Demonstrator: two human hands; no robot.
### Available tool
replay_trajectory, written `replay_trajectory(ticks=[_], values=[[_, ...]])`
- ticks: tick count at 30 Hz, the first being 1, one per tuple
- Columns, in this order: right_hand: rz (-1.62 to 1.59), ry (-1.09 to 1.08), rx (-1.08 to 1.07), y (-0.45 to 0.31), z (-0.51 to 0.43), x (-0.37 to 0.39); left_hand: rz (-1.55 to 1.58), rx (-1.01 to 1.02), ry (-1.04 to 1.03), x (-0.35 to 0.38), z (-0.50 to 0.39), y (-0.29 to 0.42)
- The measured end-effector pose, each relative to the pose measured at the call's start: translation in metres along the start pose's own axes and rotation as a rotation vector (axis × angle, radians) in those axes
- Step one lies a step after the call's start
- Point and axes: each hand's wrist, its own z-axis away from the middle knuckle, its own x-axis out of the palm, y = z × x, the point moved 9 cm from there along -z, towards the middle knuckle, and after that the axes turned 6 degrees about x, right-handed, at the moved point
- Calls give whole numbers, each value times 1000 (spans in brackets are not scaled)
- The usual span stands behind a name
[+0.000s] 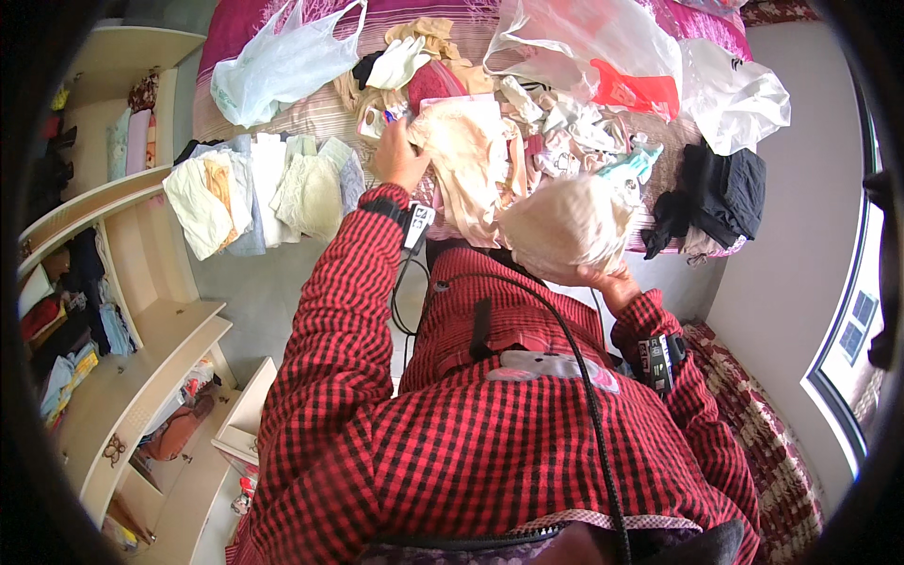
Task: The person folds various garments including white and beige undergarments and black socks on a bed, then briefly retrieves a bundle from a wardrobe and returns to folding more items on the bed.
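My right hand grips the lower edge of a cream, dome-shaped cloth garment, slightly blurred, which hangs over the bed's front edge. My left hand reaches into the clothes at the left edge of a peach garment; its fingertips are partly hidden, so whether they hold anything is unclear. Just beyond those fingers lies a small white item with blue and red marks. Behind the peach garment sits a dark red piece of clothing. Mixed pale clothes are heaped to its right.
Folded pale garments line the bed's front left, and black folded clothes lie at the right. Plastic bags rest on the striped bedspread. An open wardrobe with a pulled-out drawer stands left. A cable crosses my body.
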Motion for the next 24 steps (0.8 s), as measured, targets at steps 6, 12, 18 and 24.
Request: replay_trajectory(ticks=[6, 12, 18, 24], values=[[232, -188, 57, 10, -28, 48, -255, -175, -298, 36, -25, -6], [235, -289, 146, 27, -44, 69, 630, 7, -363, 19, -5, 60], [71, -113, -188, 16, -56, 59, 1030, 159, -815, -14, 74, 135], [-5, 3, -211, 25, -31, 39, 1342, 101, -1048, -35, 101, 174]])
